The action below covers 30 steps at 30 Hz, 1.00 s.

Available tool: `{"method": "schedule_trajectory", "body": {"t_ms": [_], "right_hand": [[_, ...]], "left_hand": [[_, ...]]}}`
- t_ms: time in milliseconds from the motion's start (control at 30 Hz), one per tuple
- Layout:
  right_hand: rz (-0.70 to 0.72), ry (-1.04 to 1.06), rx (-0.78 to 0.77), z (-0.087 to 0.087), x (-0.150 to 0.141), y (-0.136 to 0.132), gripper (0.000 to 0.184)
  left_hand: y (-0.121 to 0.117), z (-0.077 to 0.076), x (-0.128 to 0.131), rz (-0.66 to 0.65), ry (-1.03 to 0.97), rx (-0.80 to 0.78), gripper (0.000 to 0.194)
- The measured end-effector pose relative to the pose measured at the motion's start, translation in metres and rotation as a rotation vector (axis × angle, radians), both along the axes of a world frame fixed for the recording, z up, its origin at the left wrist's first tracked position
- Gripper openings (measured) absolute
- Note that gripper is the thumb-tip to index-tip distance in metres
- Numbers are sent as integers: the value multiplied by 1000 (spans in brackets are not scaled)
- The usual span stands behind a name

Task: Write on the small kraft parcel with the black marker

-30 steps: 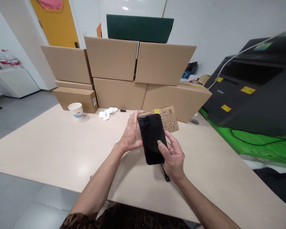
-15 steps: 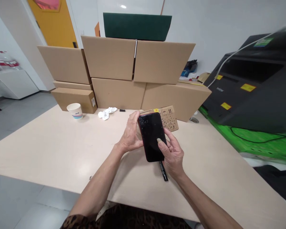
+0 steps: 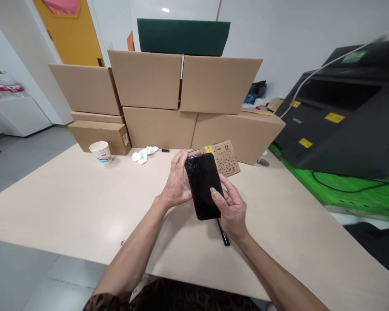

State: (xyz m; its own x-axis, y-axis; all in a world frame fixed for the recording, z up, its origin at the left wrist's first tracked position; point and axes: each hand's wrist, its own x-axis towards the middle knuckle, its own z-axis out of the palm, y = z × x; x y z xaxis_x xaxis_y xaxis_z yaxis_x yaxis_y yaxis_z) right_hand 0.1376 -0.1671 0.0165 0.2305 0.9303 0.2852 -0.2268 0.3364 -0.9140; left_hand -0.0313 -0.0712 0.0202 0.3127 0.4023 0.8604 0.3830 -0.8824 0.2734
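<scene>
I hold a black phone (image 3: 203, 183) with a dark screen above the beige table (image 3: 68, 203), screen up. My left hand (image 3: 176, 183) grips its left edge, fingers curled round the top corner. My right hand (image 3: 231, 207) holds the right side from below, thumb resting on the glass. A black pen-like tool (image 3: 223, 232) lies on the table just under my right hand. A small printed cardboard box (image 3: 221, 156) sits right behind the phone.
Stacked cardboard boxes (image 3: 181, 95) topped by a dark green box (image 3: 183, 36) line the table's far edge. A paper cup (image 3: 100, 151) and a crumpled white tissue (image 3: 144, 153) stand at the back left. A large black printer (image 3: 346, 112) and green mat (image 3: 350, 192) fill the right.
Both hands and the phone have drifted slightly left and up in view; the grip is the same. More of the black tool shows below the phone.
</scene>
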Motion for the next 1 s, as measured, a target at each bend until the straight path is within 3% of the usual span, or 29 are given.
{"method": "schedule_trajectory", "body": {"t_ms": [733,1000], "right_hand": [[3,2,11,-9,-1,7,54],[-77,25,-118,-1,2,3,78]], "left_hand": [[-2,3,1,-1,-14,-22,116],[2,-2,1,27,14,-21,127]]}}
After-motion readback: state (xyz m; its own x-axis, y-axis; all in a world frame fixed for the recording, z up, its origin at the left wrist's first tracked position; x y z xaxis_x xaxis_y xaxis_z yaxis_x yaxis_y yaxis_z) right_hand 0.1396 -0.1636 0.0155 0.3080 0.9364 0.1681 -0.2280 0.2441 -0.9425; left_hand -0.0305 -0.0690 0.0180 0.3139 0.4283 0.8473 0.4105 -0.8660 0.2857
